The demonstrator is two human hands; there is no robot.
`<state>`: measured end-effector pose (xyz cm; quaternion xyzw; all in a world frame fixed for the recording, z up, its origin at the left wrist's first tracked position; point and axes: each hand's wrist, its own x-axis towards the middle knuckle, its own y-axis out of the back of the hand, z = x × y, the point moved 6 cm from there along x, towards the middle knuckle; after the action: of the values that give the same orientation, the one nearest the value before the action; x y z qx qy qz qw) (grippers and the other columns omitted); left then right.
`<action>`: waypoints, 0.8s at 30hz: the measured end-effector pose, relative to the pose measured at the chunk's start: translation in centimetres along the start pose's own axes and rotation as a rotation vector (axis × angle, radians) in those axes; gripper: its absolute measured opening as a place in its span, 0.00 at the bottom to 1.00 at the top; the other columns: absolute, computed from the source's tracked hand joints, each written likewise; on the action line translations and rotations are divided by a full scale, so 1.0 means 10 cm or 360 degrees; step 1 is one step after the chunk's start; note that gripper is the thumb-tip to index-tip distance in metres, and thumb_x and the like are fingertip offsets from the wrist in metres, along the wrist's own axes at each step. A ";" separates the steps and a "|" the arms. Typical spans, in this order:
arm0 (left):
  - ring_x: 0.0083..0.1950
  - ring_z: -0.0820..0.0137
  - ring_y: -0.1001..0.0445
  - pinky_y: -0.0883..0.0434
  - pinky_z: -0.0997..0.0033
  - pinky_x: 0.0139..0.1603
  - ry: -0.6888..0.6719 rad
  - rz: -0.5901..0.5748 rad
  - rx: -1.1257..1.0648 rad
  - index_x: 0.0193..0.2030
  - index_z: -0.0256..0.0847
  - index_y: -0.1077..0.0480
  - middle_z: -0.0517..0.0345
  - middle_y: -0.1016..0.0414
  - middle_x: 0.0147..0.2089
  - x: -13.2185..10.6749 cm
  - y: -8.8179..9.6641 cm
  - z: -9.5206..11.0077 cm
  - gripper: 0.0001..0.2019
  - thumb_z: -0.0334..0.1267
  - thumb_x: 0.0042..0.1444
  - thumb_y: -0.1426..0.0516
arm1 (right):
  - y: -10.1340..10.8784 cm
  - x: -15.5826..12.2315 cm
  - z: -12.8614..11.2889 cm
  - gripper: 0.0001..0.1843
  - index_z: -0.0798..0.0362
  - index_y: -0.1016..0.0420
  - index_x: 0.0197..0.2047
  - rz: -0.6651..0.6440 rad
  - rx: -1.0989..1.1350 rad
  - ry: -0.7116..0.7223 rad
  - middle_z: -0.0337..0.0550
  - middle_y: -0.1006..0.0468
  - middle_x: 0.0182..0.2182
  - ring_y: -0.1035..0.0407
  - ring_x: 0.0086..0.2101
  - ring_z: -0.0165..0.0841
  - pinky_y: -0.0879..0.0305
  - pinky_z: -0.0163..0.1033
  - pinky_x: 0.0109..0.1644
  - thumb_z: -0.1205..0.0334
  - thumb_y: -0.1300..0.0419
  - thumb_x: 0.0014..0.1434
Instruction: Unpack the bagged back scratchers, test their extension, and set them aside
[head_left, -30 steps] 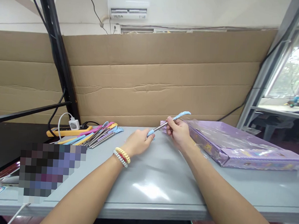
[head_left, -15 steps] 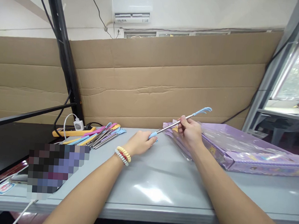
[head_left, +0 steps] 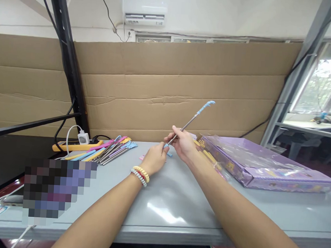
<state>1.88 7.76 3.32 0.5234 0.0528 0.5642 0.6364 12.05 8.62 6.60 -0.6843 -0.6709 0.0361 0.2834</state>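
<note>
I hold a back scratcher point(head_left: 188, 122) with a thin metal rod and a light-blue claw-shaped head that points up and to the right. My left hand point(head_left: 155, 159) is closed around its blue handle end. Thumb and fingers of my right hand point(head_left: 184, 144) pinch the rod just above, close to the left hand. Small pink and blue parts show on the table behind the hands, mostly hidden. To the left lies a pile of back scratchers point(head_left: 115, 151) in blue, yellow, pink and purple. Beside my right forearm are yellow ones in clear plastic point(head_left: 210, 156).
A purple box point(head_left: 288, 184) with a clear film top stands on the right of the grey table point(head_left: 159, 232). At the left are a yellow power strip point(head_left: 77, 146) with a white plug point(head_left: 83, 137), and a pixelated patch. A cardboard sheet point(head_left: 170, 87) rises behind.
My right hand has moved left along the rod toward my left hand. The back scratcher now tilts more steeply, its head higher and further left. The plastic-wrapped yellow ones have come into view.
</note>
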 end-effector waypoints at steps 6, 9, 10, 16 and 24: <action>0.40 0.65 0.29 0.36 0.68 0.40 0.0057 0.0139 -0.0077 0.41 0.38 0.34 0.50 0.26 0.40 0.03 0.02 -0.08 0.11 0.36 0.59 0.55 | -0.16 0.05 0.14 0.26 0.52 0.55 0.17 0.0019 0.0315 -0.0010 0.25 0.50 0.10 0.47 0.13 0.21 0.43 0.31 0.20 0.64 0.34 0.35; 0.38 0.67 0.30 0.36 0.69 0.39 -0.0027 0.0013 -0.0194 0.39 0.38 0.34 0.54 0.27 0.36 0.02 -0.02 -0.03 0.10 0.37 0.58 0.53 | -0.05 0.03 0.18 0.28 0.52 0.58 0.18 -0.0022 0.0298 -0.0031 0.25 0.54 0.10 0.51 0.13 0.21 0.43 0.32 0.20 0.62 0.35 0.38; 0.36 0.68 0.31 0.36 0.70 0.38 -0.0054 -0.0047 -0.0253 0.39 0.38 0.34 0.56 0.27 0.35 0.00 -0.04 -0.01 0.10 0.39 0.58 0.53 | -0.02 0.02 0.18 0.28 0.52 0.59 0.18 -0.0043 0.0277 -0.0023 0.26 0.54 0.10 0.52 0.13 0.21 0.43 0.32 0.20 0.62 0.36 0.40; 0.31 0.73 0.38 0.39 0.73 0.32 -0.0160 -0.0352 -0.0494 0.43 0.37 0.36 0.61 0.33 0.32 -0.08 -0.10 0.07 0.19 0.51 0.52 0.46 | 0.04 -0.04 0.17 0.29 0.52 0.61 0.17 -0.0030 0.0339 -0.0086 0.26 0.57 0.08 0.57 0.11 0.20 0.51 0.31 0.16 0.64 0.36 0.39; 0.31 0.73 0.40 0.39 0.73 0.32 -0.0126 -0.0442 -0.0544 0.43 0.36 0.37 0.60 0.35 0.34 -0.10 -0.10 0.05 0.20 0.50 0.50 0.44 | -0.07 -0.09 0.18 0.32 0.53 0.64 0.17 -0.0124 0.0369 -0.0092 0.25 0.58 0.07 0.59 0.10 0.19 0.56 0.30 0.14 0.67 0.36 0.38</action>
<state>2.57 6.88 2.31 0.4173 0.0030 0.4507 0.7891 10.54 8.40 5.07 -0.6190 -0.6962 0.1220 0.3424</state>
